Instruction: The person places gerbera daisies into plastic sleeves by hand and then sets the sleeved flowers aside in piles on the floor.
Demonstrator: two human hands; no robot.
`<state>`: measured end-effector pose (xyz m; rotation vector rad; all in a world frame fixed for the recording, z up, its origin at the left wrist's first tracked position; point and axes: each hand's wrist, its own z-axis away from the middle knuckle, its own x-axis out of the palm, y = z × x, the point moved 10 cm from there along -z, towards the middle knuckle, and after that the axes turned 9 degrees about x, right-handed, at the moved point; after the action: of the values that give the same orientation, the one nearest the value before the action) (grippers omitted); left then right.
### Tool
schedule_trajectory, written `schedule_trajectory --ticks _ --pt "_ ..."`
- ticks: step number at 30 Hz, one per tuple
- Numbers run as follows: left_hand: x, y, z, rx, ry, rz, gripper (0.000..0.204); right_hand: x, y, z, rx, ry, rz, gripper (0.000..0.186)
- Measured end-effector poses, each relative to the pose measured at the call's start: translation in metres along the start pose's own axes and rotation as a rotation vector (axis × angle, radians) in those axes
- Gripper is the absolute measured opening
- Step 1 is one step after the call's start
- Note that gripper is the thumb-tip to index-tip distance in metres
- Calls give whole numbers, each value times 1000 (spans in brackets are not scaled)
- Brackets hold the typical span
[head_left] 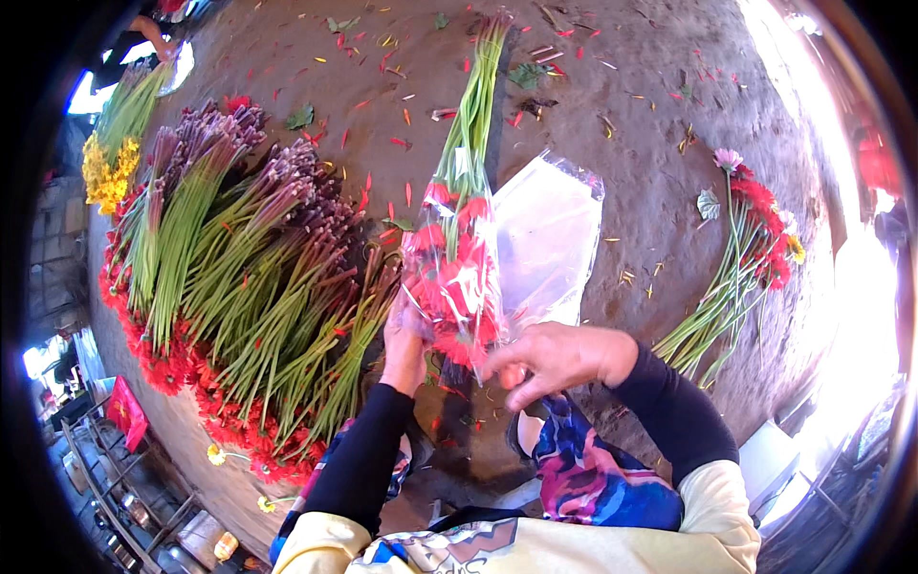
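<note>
A bunch of red gerbera daisies (459, 277) lies in front of me, blooms toward me and long green stems pointing away. A clear plastic sleeve (483, 330) wraps its flower heads. My left hand (406, 340) grips the left side of the wrapped bunch, its fingers partly hidden behind the plastic. At the sleeve's near right edge is my right hand (559, 362), fingers curled in and the fingertips on the plastic. Just right of the bunch, a stack of flat clear sleeves (550, 239) lies on the ground.
A large heap of red gerberas (258, 277) spreads along the left. Several loose flowers (736, 258), mostly red, lie at the right. Petals and leaf scraps dot the brown ground (660, 124). At the far upper left, another person's hand (158, 38) is near yellow flowers (110, 172).
</note>
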<state>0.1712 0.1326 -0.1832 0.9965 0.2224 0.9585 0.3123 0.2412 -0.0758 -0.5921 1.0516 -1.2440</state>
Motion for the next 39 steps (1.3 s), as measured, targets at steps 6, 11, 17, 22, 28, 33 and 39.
schedule_trajectory --ticks 6,11,17,22,28,33,39 --pt "-18 14 6 -10 -18 24 44 -128 61 -68 96 773 625 65" --pt "-19 26 9 59 -115 -27 38 -129 32 -149 -159 818 970 49" --pt "-44 65 -9 65 -152 59 40 -150 -9 -170 -233 612 1091 38" --pt "-65 128 -29 299 -92 -254 33 -180 -49 -106 -192 468 871 47" --pt "-76 128 -76 234 -276 -432 25 -143 34 -36 274 324 376 53" --pt "-100 140 -91 112 -96 -187 23 -112 120 10 409 342 -3 64" --pt "-28 124 -79 290 -374 -517 22 -86 166 24 590 299 -222 67"
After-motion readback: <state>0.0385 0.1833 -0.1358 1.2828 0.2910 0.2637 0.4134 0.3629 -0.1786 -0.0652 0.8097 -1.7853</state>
